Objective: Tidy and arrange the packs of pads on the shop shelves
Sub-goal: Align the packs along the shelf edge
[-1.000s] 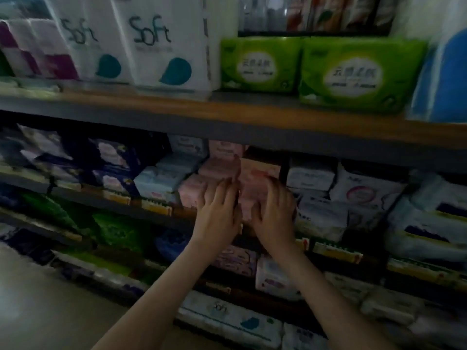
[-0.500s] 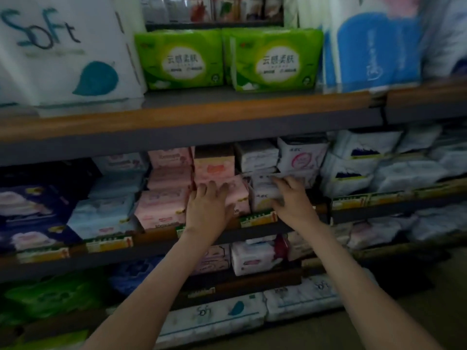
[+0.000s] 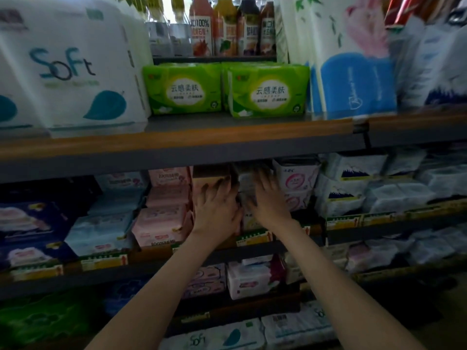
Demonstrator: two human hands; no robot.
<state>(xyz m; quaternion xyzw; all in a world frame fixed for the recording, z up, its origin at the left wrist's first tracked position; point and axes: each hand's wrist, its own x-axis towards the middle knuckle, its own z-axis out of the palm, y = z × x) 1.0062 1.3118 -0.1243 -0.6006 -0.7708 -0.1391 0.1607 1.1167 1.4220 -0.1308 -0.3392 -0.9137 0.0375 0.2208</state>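
Note:
Packs of pads fill the middle shelf (image 3: 161,257). My left hand (image 3: 217,205) lies flat with spread fingers against a stack of peach-pink packs (image 3: 209,176) at the shelf's centre. Right beside it, my right hand (image 3: 269,198) presses with straight fingers on a stack of pale white packs (image 3: 246,180); that hand is motion-blurred. Pink packs (image 3: 161,218) stand to the left of my left hand. White packs with a pink circle (image 3: 295,179) stand to the right of my right hand. Both hands hide the lower packs of their stacks.
The upper shelf (image 3: 177,137) overhangs the hands and carries green tissue packs (image 3: 267,90), big white "Soft" packs (image 3: 68,69) and blue-white packs (image 3: 353,82). Drink bottles (image 3: 227,29) stand behind. Dark blue packs (image 3: 30,223) lie far left, more pads on lower shelves (image 3: 250,279).
Both hands have moved up the stacks and closer together; the right hand has shifted left from the white packs' lower edge. The view has risen slightly.

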